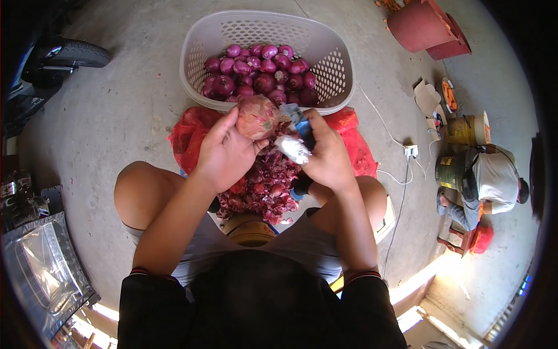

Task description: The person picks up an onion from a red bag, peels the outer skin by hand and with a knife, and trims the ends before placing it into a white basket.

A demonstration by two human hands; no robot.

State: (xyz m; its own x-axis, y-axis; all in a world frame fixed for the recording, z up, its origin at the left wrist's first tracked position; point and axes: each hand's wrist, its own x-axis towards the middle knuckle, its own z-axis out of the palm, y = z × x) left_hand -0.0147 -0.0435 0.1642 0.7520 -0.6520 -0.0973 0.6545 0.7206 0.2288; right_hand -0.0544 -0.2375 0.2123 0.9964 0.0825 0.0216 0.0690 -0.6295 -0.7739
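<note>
My left hand [225, 150] is closed around a large onion [257, 117] with dry, brownish-pink skin, held just in front of the basket. Close on its right, my right hand [329, 154] grips a small blue-handled tool [303, 128] whose greyish end points toward the onion; I cannot tell its exact kind. A white wrapping [292, 149] covers the right thumb. Below both hands, a heap of red onion skins [261, 186] lies between my legs. Peeled purple onions [264, 84] fill the bottom of the grey plastic basket [194, 35].
Red mesh sacking [359, 142] lies on both sides under the basket's near edge. At the right a person [494, 180] sits bent over beside buckets [468, 129]. A power strip [411, 150] with cords lies on the floor. A motorcycle wheel [78, 53] stands at left.
</note>
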